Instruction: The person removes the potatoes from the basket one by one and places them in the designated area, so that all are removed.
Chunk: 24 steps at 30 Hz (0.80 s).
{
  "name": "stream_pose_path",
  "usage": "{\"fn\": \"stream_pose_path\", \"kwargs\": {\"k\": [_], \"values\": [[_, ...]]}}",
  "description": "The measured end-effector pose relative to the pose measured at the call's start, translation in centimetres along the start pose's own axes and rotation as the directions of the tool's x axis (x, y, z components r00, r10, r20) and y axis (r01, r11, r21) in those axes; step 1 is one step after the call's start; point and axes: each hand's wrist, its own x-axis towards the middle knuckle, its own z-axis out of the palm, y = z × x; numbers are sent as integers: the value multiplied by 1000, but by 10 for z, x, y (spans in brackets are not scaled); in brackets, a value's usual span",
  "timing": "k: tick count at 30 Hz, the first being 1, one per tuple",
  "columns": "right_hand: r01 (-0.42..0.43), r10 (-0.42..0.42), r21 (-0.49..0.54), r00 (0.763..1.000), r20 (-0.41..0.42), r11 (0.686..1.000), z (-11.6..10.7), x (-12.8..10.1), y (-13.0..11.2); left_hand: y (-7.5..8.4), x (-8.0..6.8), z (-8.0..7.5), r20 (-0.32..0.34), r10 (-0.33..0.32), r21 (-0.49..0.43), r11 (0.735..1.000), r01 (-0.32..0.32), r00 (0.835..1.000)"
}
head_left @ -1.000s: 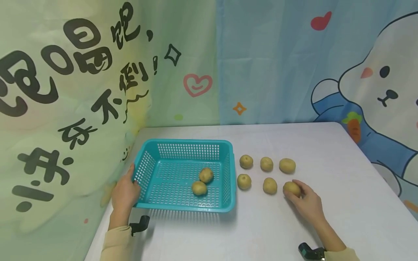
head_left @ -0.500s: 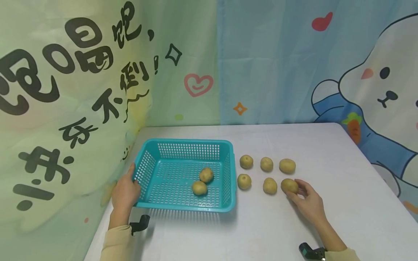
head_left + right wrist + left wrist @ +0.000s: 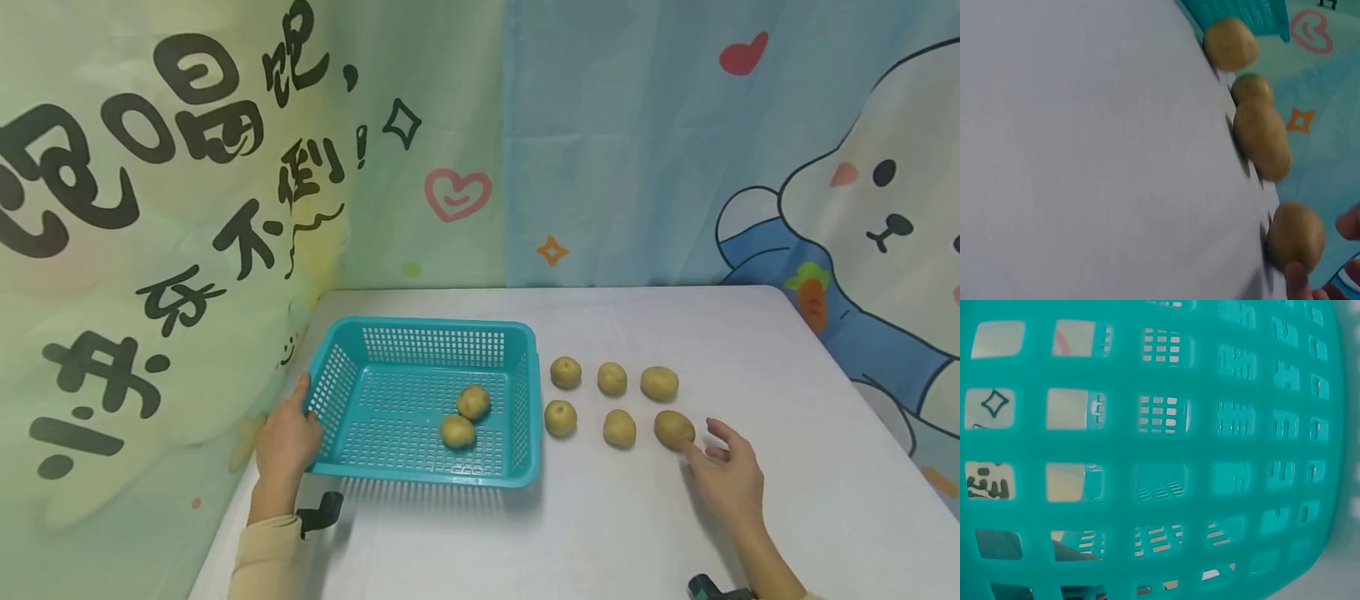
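right hand easing beside the near-right potato

resting on the white surface (image 3: 750,358), with the right hand (image 3: 727,479) lying just beside the near-right potato (image 3: 673,429), fingers (image 3: 693,454) released and loosely spread, one fingertip at the potato's edge, grasping nothing. gripping the left rim of the teal basket (image 3: 423,327) with the left hand (image 3: 287,440), fingers clenched round the wall. sitting in the basket: two potatoes (image 3: 465,417). lying in two rows right of the basket: five other potatoes (image 3: 612,378) alongside the near-right one
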Motion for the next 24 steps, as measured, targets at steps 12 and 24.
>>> {"fn": "stream_pose_path", "kwargs": {"k": [12, 24], "values": [[441, -452, 392, 889, -70, 808, 29, -17, -83, 2, -2, -3, 3, -11, -4, 1000, 11, 1000], [482, -661, 488, 683, 311, 728, 85, -23, -191, 4, -3, -3, -8, -7, -15, 1000, 7, 1000]]}}
